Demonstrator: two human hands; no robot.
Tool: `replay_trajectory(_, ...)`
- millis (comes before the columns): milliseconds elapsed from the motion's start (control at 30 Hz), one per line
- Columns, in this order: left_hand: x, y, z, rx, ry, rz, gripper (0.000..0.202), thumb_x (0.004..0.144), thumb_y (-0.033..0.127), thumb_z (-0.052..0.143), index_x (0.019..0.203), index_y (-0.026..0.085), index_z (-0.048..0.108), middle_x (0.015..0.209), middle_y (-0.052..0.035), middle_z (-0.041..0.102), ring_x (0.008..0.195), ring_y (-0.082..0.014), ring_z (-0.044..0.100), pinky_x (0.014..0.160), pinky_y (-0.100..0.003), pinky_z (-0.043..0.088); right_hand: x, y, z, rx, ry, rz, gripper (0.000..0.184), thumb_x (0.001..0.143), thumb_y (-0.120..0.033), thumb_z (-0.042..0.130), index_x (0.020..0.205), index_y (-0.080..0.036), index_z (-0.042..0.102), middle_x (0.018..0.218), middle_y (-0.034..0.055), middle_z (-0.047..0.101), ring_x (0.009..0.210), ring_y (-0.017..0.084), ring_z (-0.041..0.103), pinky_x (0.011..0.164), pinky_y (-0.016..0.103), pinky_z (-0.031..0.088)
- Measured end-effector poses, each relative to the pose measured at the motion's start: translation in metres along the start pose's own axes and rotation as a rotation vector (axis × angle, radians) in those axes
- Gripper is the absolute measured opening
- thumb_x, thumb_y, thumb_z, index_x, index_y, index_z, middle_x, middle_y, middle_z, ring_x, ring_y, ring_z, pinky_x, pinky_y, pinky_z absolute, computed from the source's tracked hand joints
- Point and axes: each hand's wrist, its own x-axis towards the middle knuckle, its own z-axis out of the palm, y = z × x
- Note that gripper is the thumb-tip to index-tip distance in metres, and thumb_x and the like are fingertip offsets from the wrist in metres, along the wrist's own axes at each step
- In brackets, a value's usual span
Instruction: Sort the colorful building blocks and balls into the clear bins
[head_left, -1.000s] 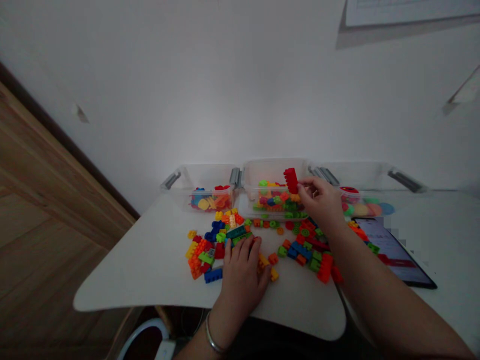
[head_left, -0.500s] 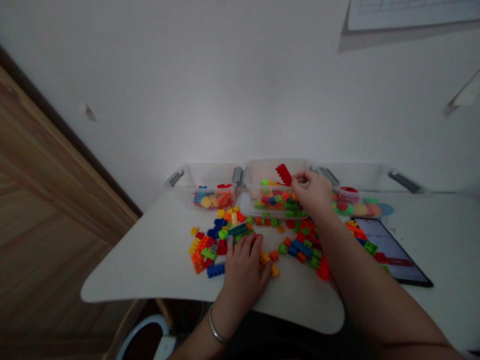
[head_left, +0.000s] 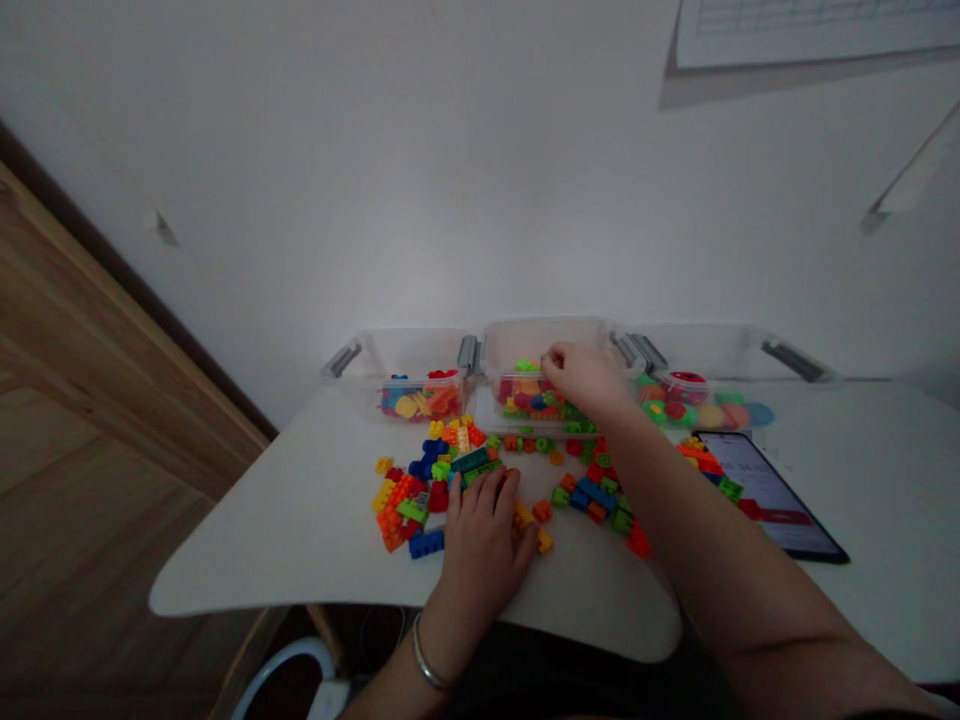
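Reaching into the middle clear plastic bin (head_left: 544, 345), the person's right hand (head_left: 586, 378) hangs with its fingers bunched over a heap of coloured toy bricks (head_left: 529, 398). Those fingers hide whatever lies beneath them, so I cannot tell whether they are grasping a brick or just touching the pile. The left hand (head_left: 484, 530) lies palm down on the white table (head_left: 285, 530), fingers loosely curved over scattered bricks; I cannot tell whether it holds one. A blue brick (head_left: 426, 544) sits just beside it, and a metal bangle (head_left: 427, 668) circles that wrist. More loose bricks (head_left: 596, 495) spread across the table in front of the bins, passing beneath the right forearm. The left bin (head_left: 405, 350) holds flat coloured pieces, and the right bin (head_left: 712, 345) holds round discs. A tablet (head_left: 772, 495) lies at the right, with a few bricks at its edge.
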Motion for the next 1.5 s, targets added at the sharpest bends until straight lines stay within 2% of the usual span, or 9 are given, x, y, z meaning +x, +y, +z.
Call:
replay_trajectory(300,0.0,0.0,0.0,0.021,0.005,0.007,0.047,0.087,0.035,0.056,0.13,0.017,0.055,0.129,-0.0125,0.062,0.12,-0.0305,0.055,0.113,-0.061,0.027,-0.032,0.016,-0.004,0.374,0.406,-0.308,0.024,0.087,-0.028,0.048,0.093,-0.02,0.069,0.092,0.0089,0.072,0.09,0.022,0.062,0.087,0.036,0.046)
replay_trajectory(400,-0.001,0.0,0.001,0.008,-0.006,0.004,0.047,0.087,0.035,0.057,0.131,0.017,0.055,0.13,-0.0126,0.062,0.121,-0.0311,0.054,0.113,-0.062,0.025,-0.047,0.024,-0.01,0.388,0.288,-0.366,0.023,0.088,-0.03,0.049,0.092,-0.019,0.069,0.088,0.0078,0.071,0.084,0.02,0.062,0.08,0.033,0.047)
replay_trajectory(500,-0.001,0.0,0.001,-0.007,-0.011,-0.003,0.047,0.087,0.035,0.057,0.131,0.016,0.055,0.13,-0.0129,0.062,0.122,-0.0311,0.054,0.114,-0.062,0.024,-0.057,0.03,-0.01,0.311,-0.007,-0.413,0.02,0.088,-0.03,0.053,0.091,-0.019,0.069,0.09,0.0063,0.072,0.082,0.018,0.063,0.076,0.03,0.047)
replay_trajectory(633,0.0,0.0,0.0,-0.011,-0.01,-0.003,0.046,0.087,0.035,0.057,0.13,0.017,0.055,0.13,-0.0129,0.062,0.122,-0.031,0.054,0.114,-0.062,0.024,-0.066,0.033,-0.001,0.052,-0.335,-0.364,0.016,0.084,-0.032,0.06,0.092,-0.023,0.071,0.097,0.0049,0.073,0.087,0.021,0.066,0.071,0.03,0.046)
replay_trajectory(800,0.0,0.0,-0.001,-0.005,-0.026,-0.012,0.047,0.088,0.036,0.056,0.131,0.017,0.055,0.131,-0.0119,0.061,0.121,-0.0305,0.054,0.114,-0.061,0.025,-0.072,0.032,0.008,-0.04,-0.482,-0.328,0.02,0.077,-0.03,0.067,0.095,-0.025,0.072,0.094,0.0023,0.074,0.087,0.023,0.068,0.065,0.029,0.044)
replay_trajectory(967,-0.001,0.0,0.0,0.003,-0.021,-0.011,0.046,0.089,0.038,0.056,0.131,0.018,0.055,0.13,-0.0115,0.061,0.121,-0.0296,0.054,0.113,-0.061,0.026,-0.072,0.039,0.015,-0.032,-0.61,-0.408,0.041,0.065,-0.041,0.077,0.102,-0.024,0.071,0.091,0.0023,0.075,0.085,0.023,0.069,0.069,0.029,0.046)
replay_trajectory(1067,-0.001,0.0,0.001,0.016,-0.011,-0.009,0.046,0.089,0.039,0.055,0.131,0.018,0.055,0.13,-0.0114,0.062,0.121,-0.0294,0.054,0.113,-0.061,0.026,-0.071,0.041,0.02,-0.035,-0.614,-0.441,0.038,0.067,-0.041,0.074,0.1,-0.023,0.071,0.094,0.004,0.074,0.089,0.025,0.068,0.073,0.031,0.047)
replay_trajectory(1267,-0.001,-0.001,0.002,0.029,-0.009,0.004,0.047,0.089,0.038,0.055,0.131,0.018,0.055,0.13,-0.0118,0.061,0.12,-0.0298,0.054,0.113,-0.061,0.027,-0.071,0.037,0.03,-0.047,-0.482,-0.475,0.023,0.076,-0.032,0.065,0.095,-0.022,0.072,0.095,0.0051,0.075,0.092,0.025,0.067,0.08,0.033,0.046)
replay_trajectory(1500,-0.001,-0.001,0.001,0.022,-0.018,0.002,0.047,0.088,0.037,0.056,0.131,0.018,0.055,0.13,-0.0122,0.061,0.12,-0.0302,0.054,0.113,-0.061,0.027,-0.071,0.031,0.038,-0.041,-0.419,-0.464,0.02,0.083,-0.029,0.056,0.095,-0.02,0.07,0.097,0.0074,0.073,0.095,0.023,0.066,0.08,0.031,0.045)
